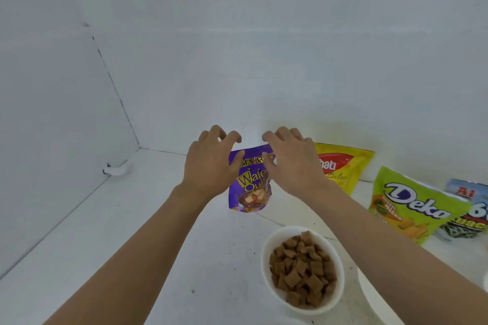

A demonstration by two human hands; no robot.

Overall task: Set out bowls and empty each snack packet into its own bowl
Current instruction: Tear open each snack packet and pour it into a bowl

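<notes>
A purple wafer packet (250,187) stands upright on the white table near the back wall. My left hand (208,163) is at its upper left and my right hand (293,163) at its upper right. On both hands the fingers are arched and spread above the packet's top edge, with white wall showing between them and the packet. Both thumbs lie in front of its upper corners; contact is unclear. A white bowl (264,258) filled with brown pillow-shaped snacks sits in front of the packet, under my right forearm.
To the right stand a yellow packet (346,166), a green Deka packet (412,206) and, behind it, a dark seed packet (467,224). An empty white bowl (375,295) shows under my right arm. Walls close off the left and back.
</notes>
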